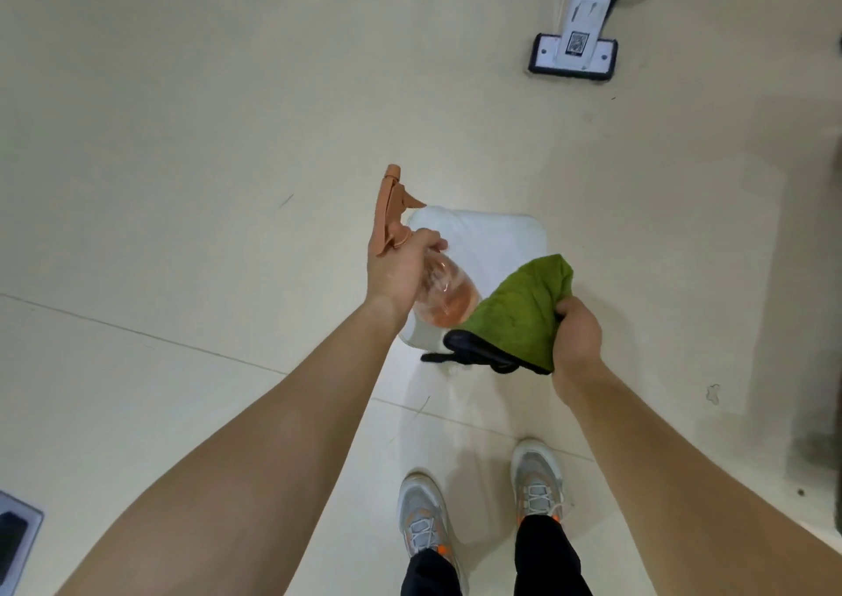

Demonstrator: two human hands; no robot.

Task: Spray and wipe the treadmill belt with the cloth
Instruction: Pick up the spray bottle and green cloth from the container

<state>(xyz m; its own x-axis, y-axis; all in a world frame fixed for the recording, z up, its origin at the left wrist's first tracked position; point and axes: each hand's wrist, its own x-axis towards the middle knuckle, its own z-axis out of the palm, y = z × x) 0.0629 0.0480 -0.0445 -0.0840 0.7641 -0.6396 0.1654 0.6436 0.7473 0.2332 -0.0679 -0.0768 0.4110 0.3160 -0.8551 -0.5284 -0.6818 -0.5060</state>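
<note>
Two items are in hand, and I record them in turn. The left hand (pixel 401 272) grips the spray bottle (pixel 451 297), fingers curled round its neck just under the orange trigger head (pixel 392 208). The bottle is tilted, with the nozzle pointing away from the body. Its body is clear, and an orange-tinted liquid shows inside, lying toward the lower end.

The right hand (pixel 576 340) grips the green cloth (pixel 524 308), fingers closed on a bunched edge. The rest of the cloth spreads toward the bottle's base; I cannot tell whether they touch. A black strap-like item (pixel 474 347) sits at the cloth's lower edge, and I cannot tell whether the right hand holds it too.

Below both hands a white slab (pixel 501 235) with rounded corners lies on the floor (pixel 182 139), cream tile with thin joints. A white machine foot (pixel 574 55) bearing a square code label stands at upper right. Grey shoes (pixel 421 518) with orange accents stand on the tile. A dark strip (pixel 827 436) at the right edge is too cropped to identify.
</note>
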